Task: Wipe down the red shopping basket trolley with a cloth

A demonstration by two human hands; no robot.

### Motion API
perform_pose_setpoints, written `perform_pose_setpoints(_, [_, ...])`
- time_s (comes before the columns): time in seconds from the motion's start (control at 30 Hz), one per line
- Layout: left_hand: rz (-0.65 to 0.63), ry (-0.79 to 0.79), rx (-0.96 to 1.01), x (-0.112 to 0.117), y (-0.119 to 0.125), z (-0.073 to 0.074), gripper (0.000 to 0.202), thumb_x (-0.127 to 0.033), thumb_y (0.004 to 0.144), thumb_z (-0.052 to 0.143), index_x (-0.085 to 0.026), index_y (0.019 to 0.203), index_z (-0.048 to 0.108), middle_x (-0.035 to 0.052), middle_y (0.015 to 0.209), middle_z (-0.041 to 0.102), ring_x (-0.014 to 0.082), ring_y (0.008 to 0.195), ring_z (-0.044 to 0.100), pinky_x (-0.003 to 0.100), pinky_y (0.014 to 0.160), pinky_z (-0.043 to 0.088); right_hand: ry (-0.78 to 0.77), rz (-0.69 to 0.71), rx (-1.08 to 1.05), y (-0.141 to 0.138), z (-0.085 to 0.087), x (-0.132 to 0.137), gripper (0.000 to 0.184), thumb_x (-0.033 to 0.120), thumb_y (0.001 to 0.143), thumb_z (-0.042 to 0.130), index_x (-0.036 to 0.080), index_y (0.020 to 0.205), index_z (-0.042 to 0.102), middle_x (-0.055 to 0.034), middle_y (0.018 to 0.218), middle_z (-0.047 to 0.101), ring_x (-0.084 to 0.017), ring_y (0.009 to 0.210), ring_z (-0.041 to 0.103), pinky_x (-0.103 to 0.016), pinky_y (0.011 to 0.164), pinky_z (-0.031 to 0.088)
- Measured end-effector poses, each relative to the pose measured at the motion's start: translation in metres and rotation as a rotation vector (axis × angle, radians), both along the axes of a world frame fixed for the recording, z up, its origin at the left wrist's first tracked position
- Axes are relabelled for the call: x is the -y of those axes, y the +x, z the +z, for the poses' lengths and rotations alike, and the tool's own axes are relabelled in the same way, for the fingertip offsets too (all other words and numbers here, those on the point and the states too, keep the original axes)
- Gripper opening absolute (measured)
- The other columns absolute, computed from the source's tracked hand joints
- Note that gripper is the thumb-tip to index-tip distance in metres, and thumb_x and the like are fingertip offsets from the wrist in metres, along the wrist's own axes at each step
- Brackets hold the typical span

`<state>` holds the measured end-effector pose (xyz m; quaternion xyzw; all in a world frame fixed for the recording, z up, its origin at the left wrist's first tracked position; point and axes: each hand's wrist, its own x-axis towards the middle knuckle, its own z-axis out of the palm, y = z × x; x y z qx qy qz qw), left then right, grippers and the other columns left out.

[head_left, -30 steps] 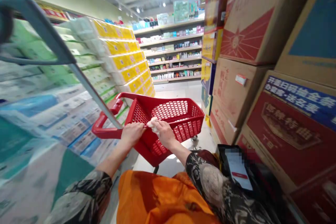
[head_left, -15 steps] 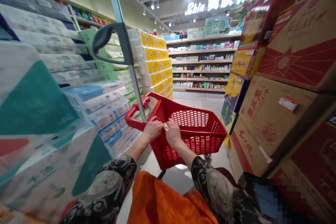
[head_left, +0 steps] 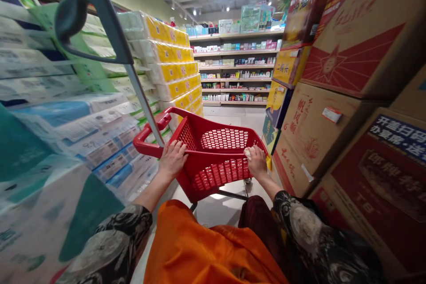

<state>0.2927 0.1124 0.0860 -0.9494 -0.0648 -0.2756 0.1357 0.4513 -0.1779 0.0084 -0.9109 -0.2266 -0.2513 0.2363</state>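
Head view: left hand [head_left: 173, 158] hooks half-curled fingers over cart [head_left: 213, 163] near rim, handle-end corner; right hand [head_left: 258, 162] bunches cloth [head_left: 247, 153] at rim's front end; probably best brace left, press evenly.

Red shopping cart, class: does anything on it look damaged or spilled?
Nothing stands out: the red shopping cart shows no visible break or spill. The left hand rests on its rim; the right hand holds a white wad.

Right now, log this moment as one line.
left hand: resting on red perforated plastic cart basket, left end | right hand: holding small crumpled white wad at basket's right end | wad material: unclear
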Motion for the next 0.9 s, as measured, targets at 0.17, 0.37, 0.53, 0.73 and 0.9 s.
perform_pose_setpoints(0.17, [-0.041, -0.043, -0.008, -0.008, 0.005, 0.002, 0.034, -0.036, 0.085, 0.046, -0.018, 0.11, 0.061, 0.01, 0.12, 0.061, 0.0276, 0.122, 0.045, 0.05, 0.111, 0.017, -0.055, 0.238, 0.035, -0.034, 0.012, -0.075, 0.039, 0.02, 0.085, 0.046, 0.016, 0.123, 0.054, -0.0145, 0.133, 0.048, -0.028, 0.122, 0.04, -0.046, 0.103, 0.03])
perform_pose_setpoints(0.37, [-0.156, -0.057, -0.08, -0.027, 0.009, 0.006, 0.036, -0.033, 0.083, 0.047, -0.02, 0.114, 0.06, 0.0081, 0.121, 0.061, 0.0264, 0.123, 0.045, 0.05, 0.11, 0.018, -0.121, 0.239, 0.059, -0.003, 0.007, -0.032, 0.034, 0.018, 0.088, 0.04, 0.019, 0.116, 0.059, -0.011, 0.128, 0.053, -0.024, 0.118, 0.044, -0.041, 0.103, 0.032])
perform_pose_setpoints(0.53, [-0.121, -0.092, -0.088, -0.028, 0.022, 0.007, 0.034, -0.028, 0.084, 0.042, -0.02, 0.11, 0.062, 0.0083, 0.119, 0.063, 0.025, 0.121, 0.047, 0.051, 0.109, 0.02, -0.104, -0.102, -0.09, 0.034, -0.005, 0.04, 0.039, 0.017, 0.085, 0.041, 0.01, 0.121, 0.056, -0.0179, 0.13, 0.05, -0.028, 0.122, 0.041, -0.042, 0.102, 0.032])
perform_pose_setpoints(0.73, [0.029, -0.025, -0.042, -0.008, 0.017, -0.003, 0.047, -0.019, 0.078, 0.045, -0.016, 0.124, 0.054, 0.0145, 0.14, 0.043, 0.0293, 0.135, 0.028, 0.052, 0.109, 0.017, -0.091, 0.172, -0.063, -0.012, 0.008, -0.059, 0.052, 0.024, 0.08, 0.048, 0.01, 0.131, 0.045, -0.0169, 0.139, 0.04, -0.029, 0.13, 0.031, -0.045, 0.107, 0.024])
perform_pose_setpoints(0.9, [0.03, -0.029, -0.089, -0.001, -0.005, -0.008, 0.062, -0.018, 0.074, 0.045, -0.011, 0.136, 0.039, 0.015, 0.148, 0.029, 0.0272, 0.139, 0.018, 0.048, 0.11, 0.018, -0.125, 0.317, -0.022, -0.03, 0.016, -0.091, 0.048, 0.015, 0.085, 0.04, 0.013, 0.133, 0.043, -0.0149, 0.14, 0.041, -0.024, 0.129, 0.033, -0.041, 0.107, 0.026])
